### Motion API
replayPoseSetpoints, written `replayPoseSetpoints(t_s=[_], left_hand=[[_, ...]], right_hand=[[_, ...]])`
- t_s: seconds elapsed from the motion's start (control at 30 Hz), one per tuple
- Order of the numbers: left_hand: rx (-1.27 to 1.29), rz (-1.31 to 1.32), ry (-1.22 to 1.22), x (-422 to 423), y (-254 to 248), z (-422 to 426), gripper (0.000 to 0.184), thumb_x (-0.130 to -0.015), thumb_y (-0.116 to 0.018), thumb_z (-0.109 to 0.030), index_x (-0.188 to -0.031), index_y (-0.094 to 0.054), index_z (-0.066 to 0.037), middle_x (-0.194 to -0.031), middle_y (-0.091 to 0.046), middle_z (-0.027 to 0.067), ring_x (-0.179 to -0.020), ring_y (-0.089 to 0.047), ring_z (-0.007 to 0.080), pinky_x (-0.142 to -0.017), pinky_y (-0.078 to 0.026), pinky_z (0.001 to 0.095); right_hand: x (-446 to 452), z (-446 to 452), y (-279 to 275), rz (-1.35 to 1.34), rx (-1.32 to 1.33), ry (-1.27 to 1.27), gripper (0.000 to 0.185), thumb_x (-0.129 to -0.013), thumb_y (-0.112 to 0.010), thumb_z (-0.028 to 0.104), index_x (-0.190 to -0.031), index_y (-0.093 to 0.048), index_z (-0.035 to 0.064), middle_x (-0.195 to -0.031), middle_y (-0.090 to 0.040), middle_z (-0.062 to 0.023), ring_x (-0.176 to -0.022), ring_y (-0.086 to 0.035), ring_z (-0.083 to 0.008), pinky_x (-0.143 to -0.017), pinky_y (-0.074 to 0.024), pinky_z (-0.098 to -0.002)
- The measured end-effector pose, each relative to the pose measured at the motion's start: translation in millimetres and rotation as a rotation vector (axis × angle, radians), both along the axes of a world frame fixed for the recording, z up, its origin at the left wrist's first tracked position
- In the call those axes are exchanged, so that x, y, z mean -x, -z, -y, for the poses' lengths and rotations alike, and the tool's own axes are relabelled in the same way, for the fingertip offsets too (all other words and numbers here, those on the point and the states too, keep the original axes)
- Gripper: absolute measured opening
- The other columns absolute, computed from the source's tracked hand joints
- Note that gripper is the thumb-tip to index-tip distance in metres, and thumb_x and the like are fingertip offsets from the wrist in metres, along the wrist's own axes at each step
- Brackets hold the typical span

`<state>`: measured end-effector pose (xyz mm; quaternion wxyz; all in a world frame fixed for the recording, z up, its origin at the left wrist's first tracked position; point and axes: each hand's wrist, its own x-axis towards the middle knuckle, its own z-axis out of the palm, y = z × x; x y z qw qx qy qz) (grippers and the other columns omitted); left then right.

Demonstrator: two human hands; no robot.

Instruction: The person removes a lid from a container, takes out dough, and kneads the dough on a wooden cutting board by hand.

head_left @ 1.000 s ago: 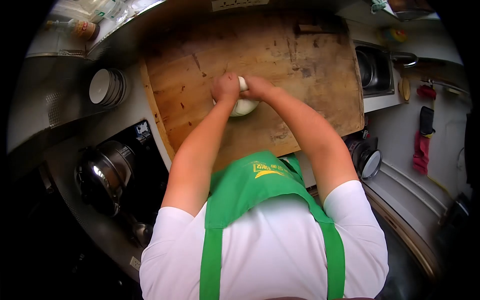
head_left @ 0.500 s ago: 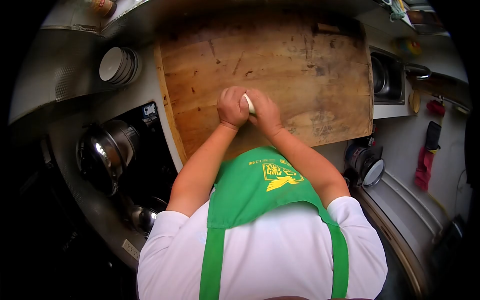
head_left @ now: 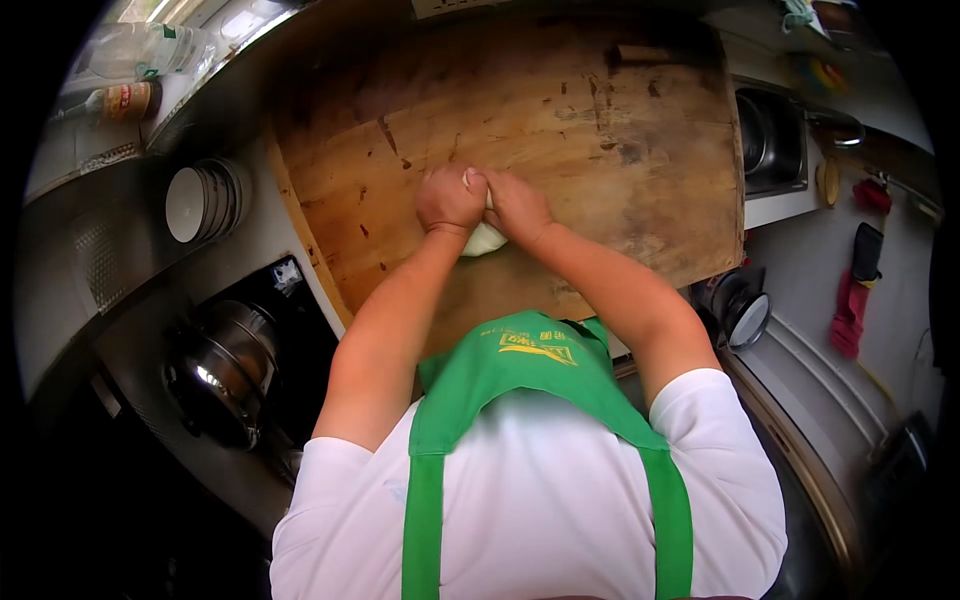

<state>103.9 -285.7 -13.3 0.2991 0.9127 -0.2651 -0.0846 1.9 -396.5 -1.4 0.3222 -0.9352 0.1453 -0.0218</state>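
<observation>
A lump of pale dough (head_left: pixel 484 241) lies on the large wooden board (head_left: pixel 600 215), with both hands bearing down on it. My left hand (head_left: pixel 450 198) is closed over the dough's left and far side, its fingers curled. Pressed against it from the right, my right hand (head_left: pixel 516 206) grips the same lump, and the two hands touch at the thumbs. Most of the dough is hidden under the palms; its near part bulges out between my wrists, and a small bit shows between the thumbs.
Stacked white bowls (head_left: pixel 205 203) stand left of the board, above a metal pot (head_left: pixel 225 365) on the black stove. Bottles (head_left: pixel 128 102) are at the upper left. A sink (head_left: pixel 772 145) with a faucet lies to the right, and a red cloth (head_left: pixel 848 315) hangs beyond it.
Both hands have pushed down and forward on the dough, my arms straighter. More dough now shows between my wrists. The camera view has shifted a little.
</observation>
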Motion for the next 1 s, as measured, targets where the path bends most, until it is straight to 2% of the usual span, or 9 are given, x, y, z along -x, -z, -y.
replayPoseSetpoints(t_s=[0.2, 0.27, 0.33, 0.37, 0.4, 0.5, 0.77, 0.87, 1.0], left_hand=[[-0.129, -0.211, -0.152, -13, 5, 2, 0.036, -0.094, -0.052, -0.038, -0.096, -0.076, -0.011, -0.100, -0.072, 0.0193, -0.099, -0.064, 0.0429, -0.085, -0.052, 0.0539], [-0.127, -0.304, -0.209, -16, -3, -8, 0.038, -0.096, -0.052, -0.039, -0.097, -0.075, -0.010, -0.103, -0.071, 0.0215, -0.100, -0.064, 0.0438, -0.087, -0.051, 0.0539], [0.071, -0.238, 0.132, -9, -14, -37, 0.041, -0.097, -0.056, -0.045, -0.104, -0.075, -0.009, -0.107, -0.070, 0.0228, -0.105, -0.064, 0.0430, -0.092, -0.051, 0.0520], [0.186, -0.151, 0.162, 6, -17, -55, 0.046, -0.094, -0.063, -0.049, -0.116, -0.071, -0.010, -0.114, -0.069, 0.0198, -0.109, -0.062, 0.0417, -0.094, -0.050, 0.0510], [0.181, -0.151, 0.157, 18, -30, -69, 0.046, -0.094, -0.063, -0.049, -0.116, -0.071, -0.010, -0.114, -0.069, 0.0198, -0.109, -0.062, 0.0417, -0.094, -0.050, 0.0510], [0.190, 0.009, 0.487, 34, -55, -92, 0.058, -0.090, -0.069, -0.055, -0.127, -0.063, -0.012, -0.118, -0.065, 0.0145, -0.109, -0.061, 0.0399, -0.091, -0.050, 0.0505], [0.187, 0.165, 0.442, 34, -16, -97, 0.058, -0.090, -0.070, -0.056, -0.127, -0.061, -0.012, -0.113, -0.062, 0.0157, -0.101, -0.059, 0.0412, -0.088, -0.051, 0.0493], [0.149, 0.147, 0.449, 32, -16, -93, 0.057, -0.093, -0.067, -0.053, -0.130, -0.058, -0.011, -0.116, -0.061, 0.0177, -0.102, -0.059, 0.0422, -0.089, -0.051, 0.0504], [0.204, 0.139, 0.485, 49, -36, -118, 0.057, -0.099, -0.063, -0.047, -0.139, -0.051, -0.008, -0.126, -0.058, 0.0225, -0.112, -0.057, 0.0438, -0.099, -0.048, 0.0503]], right_hand=[[-23, 13, -2, -0.001, -0.066, -0.116, 0.051, -0.084, -0.079, 0.033, -0.124, -0.056, 0.0118, -0.107, -0.070, -0.0192, -0.093, -0.069, -0.0418, -0.079, -0.0559, -0.0521], [-20, -7, -30, -0.291, 0.002, -0.064, 0.058, -0.082, -0.081, 0.028, -0.131, -0.057, 0.0065, -0.114, -0.070, -0.0186, -0.105, -0.065, -0.0430, -0.088, -0.0535, -0.0509], [-1, -20, -54, -0.272, -0.045, -0.074, 0.064, -0.082, -0.082, 0.026, -0.135, -0.055, 0.0057, -0.118, -0.070, -0.0205, -0.108, -0.065, -0.0442, -0.091, -0.0540, -0.0502], [13, -26, -58, -0.134, -0.174, -0.089, 0.064, -0.080, -0.084, 0.026, -0.134, -0.056, 0.0079, -0.119, -0.069, -0.0197, -0.110, -0.065, -0.0424, -0.093, -0.0542, -0.0494], [24, -26, -59, 0.005, -0.299, -0.104, 0.063, -0.077, -0.085, 0.026, -0.132, -0.057, 0.0102, -0.121, -0.069, -0.0189, -0.113, -0.065, -0.0406, -0.094, -0.0544, -0.0486], [50, -28, -52, -0.024, -0.394, -0.135, 0.067, -0.077, -0.086, 0.026, -0.136, -0.057, 0.0126, -0.126, -0.068, -0.0176, -0.115, -0.064, -0.0410, -0.096, -0.0539, -0.0477], [52, -60, -35, 0.027, -0.121, 0.113, 0.055, -0.079, -0.084, 0.023, -0.129, -0.062, 0.0177, -0.118, -0.070, -0.0139, -0.106, -0.066, -0.0374, -0.090, -0.0550, -0.0474], [48, -51, -33, -0.014, -0.083, 0.108, 0.057, -0.078, -0.085, 0.025, -0.129, -0.062, 0.0173, -0.114, -0.071, -0.0136, -0.104, -0.067, -0.0368, -0.088, -0.0550, -0.0475], [62, -42, -42, 0.110, -0.167, -0.133, 0.070, -0.078, -0.086, 0.028, -0.140, -0.057, 0.0138, -0.129, -0.065, -0.0161, -0.114, -0.064, -0.0378, -0.095, -0.0540, -0.0476]])
